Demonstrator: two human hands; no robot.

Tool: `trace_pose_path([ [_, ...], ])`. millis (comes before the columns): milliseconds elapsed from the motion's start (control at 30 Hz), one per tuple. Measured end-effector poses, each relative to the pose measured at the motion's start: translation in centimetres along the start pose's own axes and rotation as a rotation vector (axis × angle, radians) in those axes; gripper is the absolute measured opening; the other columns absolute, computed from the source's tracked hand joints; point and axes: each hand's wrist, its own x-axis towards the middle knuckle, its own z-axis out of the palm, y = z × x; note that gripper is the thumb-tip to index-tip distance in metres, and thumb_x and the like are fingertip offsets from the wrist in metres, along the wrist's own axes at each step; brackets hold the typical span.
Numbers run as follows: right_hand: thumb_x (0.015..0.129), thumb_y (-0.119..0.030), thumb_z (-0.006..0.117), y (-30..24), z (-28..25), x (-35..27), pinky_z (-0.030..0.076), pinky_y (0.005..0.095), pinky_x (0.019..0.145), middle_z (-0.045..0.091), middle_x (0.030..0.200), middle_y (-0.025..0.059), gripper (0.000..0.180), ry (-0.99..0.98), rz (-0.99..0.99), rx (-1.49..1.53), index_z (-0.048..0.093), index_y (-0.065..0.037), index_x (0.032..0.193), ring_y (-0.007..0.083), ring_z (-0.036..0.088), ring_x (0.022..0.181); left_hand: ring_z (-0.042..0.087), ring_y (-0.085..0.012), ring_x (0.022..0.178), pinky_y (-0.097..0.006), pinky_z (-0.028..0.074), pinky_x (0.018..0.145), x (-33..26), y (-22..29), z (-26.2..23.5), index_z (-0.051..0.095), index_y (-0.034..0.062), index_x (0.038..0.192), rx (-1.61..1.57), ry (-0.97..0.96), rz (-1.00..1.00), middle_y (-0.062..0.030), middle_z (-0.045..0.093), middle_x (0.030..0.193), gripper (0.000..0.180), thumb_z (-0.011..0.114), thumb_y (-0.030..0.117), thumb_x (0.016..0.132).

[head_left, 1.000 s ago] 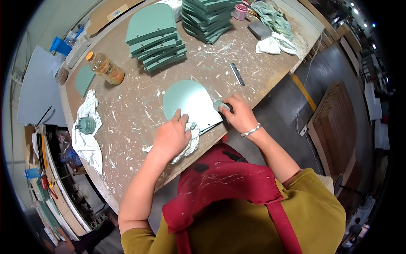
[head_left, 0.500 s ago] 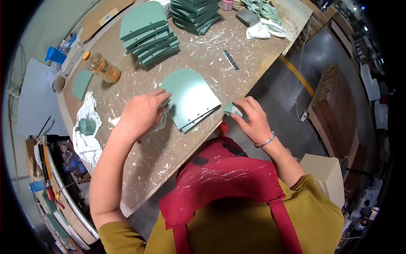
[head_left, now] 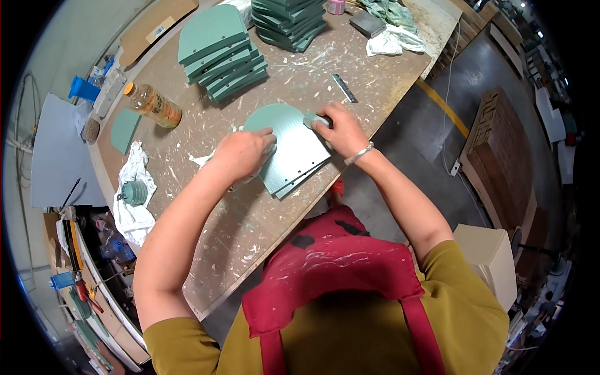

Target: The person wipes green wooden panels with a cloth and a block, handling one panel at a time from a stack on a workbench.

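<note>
A green panel, rounded at its far end and with small holes along its near edge, lies on another one at the table's front. On its left side rests my left hand, closed over a crumpled white cloth that pokes out beside the fingers. My right hand, with a bracelet at the wrist, grips a small green pad against the panel's upper right edge. The pad's exact kind does not show.
Two stacks of green panels stand at the back. A bottle with an orange cap, a white rag and a loose green panel are on the left. A steel ruler and dark block lie right.
My right hand has moved left and away from me, bringing the pad from off the table edge onto the panel. My left hand has shifted right onto the panel with the cloth.
</note>
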Motion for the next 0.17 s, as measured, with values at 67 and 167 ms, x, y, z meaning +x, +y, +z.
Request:
trace_pose_path([
  [67, 0.085, -0.025, 0.069, 0.3, -0.3, -1.8, 0.05, 0.0434, 0.084, 0.06, 0.101, 0.0176, 0.03, -0.017, -0.009, -0.013, 0.068, -0.002, 0.104, 0.0365, 0.061, 0.095, 0.068, -0.0331, 0.101, -0.043, 0.057, 0.084, -0.1, -0.2, 0.2, 0.061, 0.0094, 0.129, -0.014, 0.007, 0.001, -0.0051, 0.058, 0.14, 0.047, 0.067, 0.014, 0.083],
  [167, 0.084, -0.023, 0.072, 0.2, -2.5, -6.3, 0.05, 0.044, 0.088, 0.06, 0.105, 0.0179, 0.03, -0.087, -0.05, -0.122, 0.068, -0.003, 0.106, 0.0362, 0.061, 0.101, 0.068, -0.0331, 0.101, -0.043, 0.057, 0.085, -0.1, -0.4, 0.4, 0.061, 0.0093, 0.129, -0.037, 0.037, 0.017, -0.0055, 0.058, 0.14, 0.047, 0.067, 0.014, 0.083],
])
